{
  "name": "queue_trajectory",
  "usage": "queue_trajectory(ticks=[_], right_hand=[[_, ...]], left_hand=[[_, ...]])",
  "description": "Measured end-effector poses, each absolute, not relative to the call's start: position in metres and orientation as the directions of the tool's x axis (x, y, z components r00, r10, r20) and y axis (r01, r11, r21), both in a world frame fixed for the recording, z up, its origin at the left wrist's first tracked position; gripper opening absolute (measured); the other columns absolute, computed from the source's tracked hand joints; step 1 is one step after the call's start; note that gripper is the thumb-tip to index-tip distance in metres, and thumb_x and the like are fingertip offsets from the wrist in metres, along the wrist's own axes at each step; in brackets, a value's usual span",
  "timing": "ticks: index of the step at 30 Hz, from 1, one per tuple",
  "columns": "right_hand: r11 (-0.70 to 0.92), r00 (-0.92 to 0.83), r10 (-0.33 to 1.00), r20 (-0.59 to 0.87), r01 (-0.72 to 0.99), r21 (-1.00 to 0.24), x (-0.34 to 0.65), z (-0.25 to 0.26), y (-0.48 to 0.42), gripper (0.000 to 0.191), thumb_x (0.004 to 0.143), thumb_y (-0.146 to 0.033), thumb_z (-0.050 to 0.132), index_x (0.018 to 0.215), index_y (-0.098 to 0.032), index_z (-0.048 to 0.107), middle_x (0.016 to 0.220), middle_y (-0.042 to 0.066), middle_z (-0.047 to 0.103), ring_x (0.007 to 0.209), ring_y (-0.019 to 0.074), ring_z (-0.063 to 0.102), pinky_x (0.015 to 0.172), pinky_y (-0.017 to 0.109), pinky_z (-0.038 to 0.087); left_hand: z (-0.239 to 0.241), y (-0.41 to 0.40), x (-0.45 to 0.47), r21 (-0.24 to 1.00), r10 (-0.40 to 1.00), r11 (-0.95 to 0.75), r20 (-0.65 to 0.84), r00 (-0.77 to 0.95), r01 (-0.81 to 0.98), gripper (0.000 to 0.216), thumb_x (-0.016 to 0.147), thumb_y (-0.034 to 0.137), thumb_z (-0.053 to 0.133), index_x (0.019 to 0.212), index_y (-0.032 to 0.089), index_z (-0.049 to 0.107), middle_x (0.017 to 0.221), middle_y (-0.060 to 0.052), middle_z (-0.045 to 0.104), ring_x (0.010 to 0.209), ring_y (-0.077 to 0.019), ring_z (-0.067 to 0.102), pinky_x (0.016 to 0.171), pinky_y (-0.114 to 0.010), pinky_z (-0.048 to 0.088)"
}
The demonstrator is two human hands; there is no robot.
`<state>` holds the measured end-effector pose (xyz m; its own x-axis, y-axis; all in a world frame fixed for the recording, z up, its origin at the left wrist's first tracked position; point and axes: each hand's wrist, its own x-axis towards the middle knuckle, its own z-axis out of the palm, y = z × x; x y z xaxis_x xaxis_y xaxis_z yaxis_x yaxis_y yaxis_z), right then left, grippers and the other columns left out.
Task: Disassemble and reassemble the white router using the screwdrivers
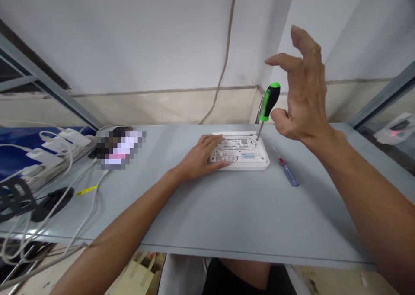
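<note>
A white router [248,155] lies on the grey table with its labelled, vented underside up. My left hand [202,156] grips its left end, fingers over the far side and thumb along the near edge. A green-and-black screwdriver [270,100] stands tilted, its tip at the router's far right corner. Beside and above that handle, my right hand [303,87] is raised with its fingers spread and holds nothing; the thumb is close to the screwdriver, and I cannot tell whether they touch. To the right of the router lies a smaller screwdriver [289,172] with a clear bluish handle.
Several white chargers [58,145] sit in a power strip at the left, with loose cables [94,200] across the table [207,217]. A blurred-out phone-like object [121,150] is nearby. Behind the table is a wall [155,40] with a hanging cable [223,70]; metal posts flank both sides.
</note>
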<state>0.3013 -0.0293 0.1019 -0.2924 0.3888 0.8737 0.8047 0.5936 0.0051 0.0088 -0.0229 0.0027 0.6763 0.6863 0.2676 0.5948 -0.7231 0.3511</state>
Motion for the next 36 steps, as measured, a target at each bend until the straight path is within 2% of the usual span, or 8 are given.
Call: queue_trajectory(ticks=[3,6,10,14,18,24,30,36], right_hand=[[0.545,-0.258,0.408,0.876,0.838,-0.007,0.301,0.103,-0.032,0.073,0.070,-0.018,0.065,0.140,-0.034,0.051,0.158,0.014,0.041,0.140,0.0484,0.049,0.103,0.072,0.046],[0.492,-0.276,0.409,0.870,0.870,0.045,0.298,0.101,-0.031,0.057,0.080,-0.022,0.065,0.136,-0.027,0.057,0.150,0.019,0.048,0.133,0.0475,0.053,0.100,0.069,0.046],[0.438,-0.257,0.447,0.857,0.898,0.041,0.297,0.098,-0.029,0.039,0.093,-0.038,0.066,0.130,-0.027,0.061,0.141,0.019,0.057,0.120,0.0415,0.060,0.096,0.061,0.049],[0.415,-0.194,0.521,0.831,0.908,-0.048,0.300,0.090,-0.021,0.039,0.093,-0.048,0.067,0.128,-0.029,0.062,0.124,0.015,0.066,0.096,0.0315,0.065,0.079,0.047,0.053],[0.428,-0.230,0.603,0.764,0.901,-0.066,0.304,0.088,-0.014,0.029,0.093,-0.037,0.063,0.119,-0.024,0.066,0.089,0.007,0.070,0.079,0.0270,0.065,0.071,0.041,0.052],[0.375,-0.118,0.487,0.865,0.923,-0.085,0.305,0.119,-0.037,0.020,0.090,-0.025,0.063,0.109,-0.025,0.069,0.088,0.008,0.072,0.080,0.0268,0.068,0.075,0.042,0.053],[0.544,0.060,0.400,0.914,0.787,-0.290,0.293,0.124,-0.050,0.017,0.084,-0.022,0.074,0.099,-0.028,0.070,0.070,0.000,0.063,0.058,0.0204,0.058,0.063,0.040,0.052],[0.679,0.021,0.459,0.888,0.637,-0.366,0.272,0.107,-0.047,0.013,0.090,-0.036,0.073,0.101,-0.030,0.070,0.078,0.000,0.067,0.066,0.0207,0.064,0.059,0.037,0.054]], left_hand=[[0.003,-0.023,0.009,0.352,0.685,-0.725,0.274,0.675,0.592,0.076,0.098,0.063,0.063,0.159,0.023,0.042,0.163,-0.013,0.046,0.151,-0.0344,0.038,0.124,-0.058,0.040],[0.003,-0.023,0.009,0.351,0.680,-0.729,0.276,0.679,0.587,0.075,0.098,0.061,0.064,0.159,0.024,0.043,0.163,-0.013,0.047,0.151,-0.0341,0.038,0.124,-0.058,0.041],[0.003,-0.023,0.008,0.343,0.677,-0.733,0.280,0.681,0.588,0.075,0.098,0.062,0.063,0.159,0.023,0.043,0.163,-0.013,0.047,0.151,-0.0335,0.038,0.124,-0.058,0.041],[0.005,-0.024,0.008,0.354,0.689,-0.720,0.261,0.676,0.597,0.076,0.099,0.064,0.061,0.159,0.022,0.043,0.163,-0.013,0.046,0.152,-0.0337,0.037,0.125,-0.058,0.040],[0.003,-0.024,0.008,0.355,0.690,-0.719,0.256,0.677,0.598,0.077,0.098,0.065,0.061,0.159,0.022,0.041,0.164,-0.013,0.045,0.152,-0.0340,0.036,0.125,-0.058,0.039],[-0.001,-0.024,0.010,0.301,0.624,-0.781,0.357,0.695,0.547,0.074,0.100,0.059,0.062,0.160,0.023,0.038,0.159,-0.018,0.045,0.149,-0.0367,0.037,0.122,-0.062,0.041],[0.011,-0.034,0.013,0.115,0.487,-0.871,0.345,0.803,0.479,0.054,0.107,0.049,0.052,0.156,0.027,0.047,0.165,-0.018,0.037,0.156,-0.0387,0.027,0.122,-0.067,0.037],[0.011,-0.040,0.018,0.070,0.479,-0.874,0.289,0.828,0.481,0.058,0.109,0.051,0.043,0.163,0.029,0.039,0.171,-0.017,0.031,0.158,-0.0409,0.025,0.123,-0.069,0.033]])
